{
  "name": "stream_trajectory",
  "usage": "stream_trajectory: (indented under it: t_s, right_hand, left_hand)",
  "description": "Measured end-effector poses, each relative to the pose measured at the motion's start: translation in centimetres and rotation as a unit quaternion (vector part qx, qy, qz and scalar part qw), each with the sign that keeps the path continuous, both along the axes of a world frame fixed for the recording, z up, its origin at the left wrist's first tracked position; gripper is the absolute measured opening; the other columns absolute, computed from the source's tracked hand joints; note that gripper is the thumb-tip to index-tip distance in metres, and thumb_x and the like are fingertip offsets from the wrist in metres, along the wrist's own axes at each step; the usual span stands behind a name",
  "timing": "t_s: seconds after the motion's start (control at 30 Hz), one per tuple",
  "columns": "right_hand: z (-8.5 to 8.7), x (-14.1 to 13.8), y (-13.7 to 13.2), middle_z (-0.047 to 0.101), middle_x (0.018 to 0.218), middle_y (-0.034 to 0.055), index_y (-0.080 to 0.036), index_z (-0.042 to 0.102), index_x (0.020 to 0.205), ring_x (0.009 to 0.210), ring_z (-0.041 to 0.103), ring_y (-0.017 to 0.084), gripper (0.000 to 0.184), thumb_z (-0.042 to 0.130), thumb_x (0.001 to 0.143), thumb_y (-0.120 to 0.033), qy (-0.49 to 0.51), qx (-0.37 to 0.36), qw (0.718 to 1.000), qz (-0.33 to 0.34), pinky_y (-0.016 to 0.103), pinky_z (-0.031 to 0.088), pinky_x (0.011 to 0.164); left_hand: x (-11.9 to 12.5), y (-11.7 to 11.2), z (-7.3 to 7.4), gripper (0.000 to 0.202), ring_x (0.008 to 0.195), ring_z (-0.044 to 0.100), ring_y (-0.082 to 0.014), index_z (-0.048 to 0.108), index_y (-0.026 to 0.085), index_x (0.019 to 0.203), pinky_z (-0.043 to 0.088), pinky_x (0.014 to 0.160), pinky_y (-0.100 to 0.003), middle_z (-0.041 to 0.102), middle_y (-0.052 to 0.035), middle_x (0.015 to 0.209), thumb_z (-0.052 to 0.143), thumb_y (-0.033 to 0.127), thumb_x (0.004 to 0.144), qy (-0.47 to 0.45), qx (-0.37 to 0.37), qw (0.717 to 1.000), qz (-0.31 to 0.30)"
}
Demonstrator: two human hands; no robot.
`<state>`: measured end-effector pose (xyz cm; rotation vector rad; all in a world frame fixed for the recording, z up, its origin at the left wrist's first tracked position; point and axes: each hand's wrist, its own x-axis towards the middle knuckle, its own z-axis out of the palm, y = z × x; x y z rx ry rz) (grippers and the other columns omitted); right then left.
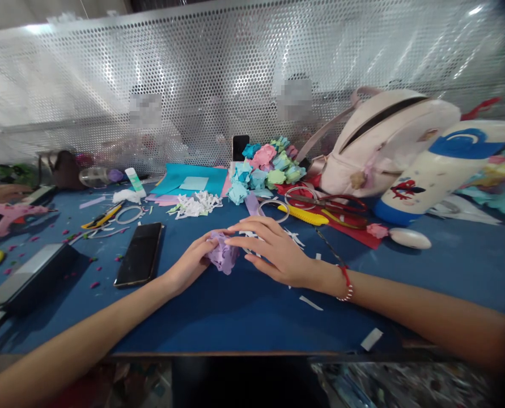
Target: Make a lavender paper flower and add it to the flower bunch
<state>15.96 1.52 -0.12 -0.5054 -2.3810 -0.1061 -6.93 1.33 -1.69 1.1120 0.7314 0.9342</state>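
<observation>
A crumpled purple paper flower (222, 255) is in my left hand (195, 255), its fingers closed round the left side of the flower. My right hand (278, 252) reaches over from the right with fingers stretched out and apart. Its fingertips are at the flower's upper right edge; whether they press on it I cannot tell. Under and behind the right hand lie white paper strips (295, 238), partly hidden. Beyond the hands a heap of blue, pink and green paper flowers (258, 175) stands next to a pile of shredded white paper (196, 204).
A black phone (139, 255) and a dark box (26, 277) lie on the left, near a pink glue gun (18, 215). Yellow cutters (303, 215), scissors (341, 204), a large bottle (431, 175) and a pale backpack (388, 141) are on the right. A perforated metal screen (201, 85) stands behind.
</observation>
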Motion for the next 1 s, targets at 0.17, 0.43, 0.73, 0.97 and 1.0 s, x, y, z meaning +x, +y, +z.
stream_trajectory:
  t_s: [0.17, 0.43, 0.73, 0.97, 1.0]
  right_hand:
    - [0.1, -0.1, -0.3, 0.056, 0.134, 0.0078, -0.024, 0.058, 0.127, 0.128, 0.044, 0.024, 0.032, 0.04, 0.103, -0.032, -0.027, 0.001, 1.0, 0.004, 0.045, 0.036, 0.109]
    - [0.3, -0.1, -0.5, 0.058, 0.129, 0.009, -0.023, 0.064, 0.115, 0.126, 0.043, 0.024, 0.031, 0.038, 0.103, -0.034, -0.042, 0.023, 0.999, 0.006, 0.044, 0.039, 0.106]
    - [0.4, -0.2, -0.4, 0.058, 0.129, 0.0089, -0.024, 0.06, 0.124, 0.125, 0.047, 0.023, 0.032, 0.038, 0.103, -0.037, -0.002, -0.05, 0.999, 0.02, 0.045, 0.039, 0.106]
    - [-0.8, 0.0, 0.4, 0.058, 0.126, 0.0092, -0.025, 0.052, 0.127, 0.122, 0.051, 0.023, 0.028, 0.04, 0.102, -0.027, 0.154, -0.127, 0.98, -0.005, 0.046, 0.041, 0.105]
    - [-1.0, -0.1, 0.6, 0.058, 0.125, 0.0093, -0.025, 0.052, 0.127, 0.121, 0.051, 0.023, 0.028, 0.04, 0.102, -0.026, 0.164, -0.138, 0.977, -0.009, 0.045, 0.042, 0.103]
  left_hand:
    - [-0.3, -0.4, -0.1, 0.043, 0.096, 0.059, -0.0203, 0.063, 0.021, 0.12, 0.044, 0.084, -0.029, 0.066, -0.0061, 0.109, 0.059, 0.052, 0.09, 0.08, 0.055, 0.995, -0.011]
    - [-0.3, -0.9, 0.3, 0.042, 0.111, 0.057, -0.0235, 0.062, 0.021, 0.121, 0.04, 0.098, -0.032, 0.064, -0.0069, 0.118, 0.052, 0.053, 0.095, 0.167, 0.133, 0.976, -0.036]
    - [0.1, -0.5, 0.2, 0.04, 0.102, 0.062, -0.0232, 0.07, 0.022, 0.116, 0.046, 0.085, -0.029, 0.069, -0.0074, 0.115, 0.067, 0.049, 0.086, 0.1, 0.085, 0.991, -0.002]
    - [0.0, 0.0, 0.9, 0.036, 0.095, 0.065, -0.0243, 0.072, 0.015, 0.111, 0.049, 0.08, -0.03, 0.072, -0.012, 0.106, 0.069, 0.04, 0.084, 0.003, -0.008, 1.0, -0.007]
    - [0.0, 0.0, 1.0, 0.036, 0.096, 0.065, -0.0246, 0.072, 0.015, 0.111, 0.05, 0.079, -0.03, 0.072, -0.0125, 0.108, 0.069, 0.039, 0.084, -0.005, -0.018, 1.0, -0.004]
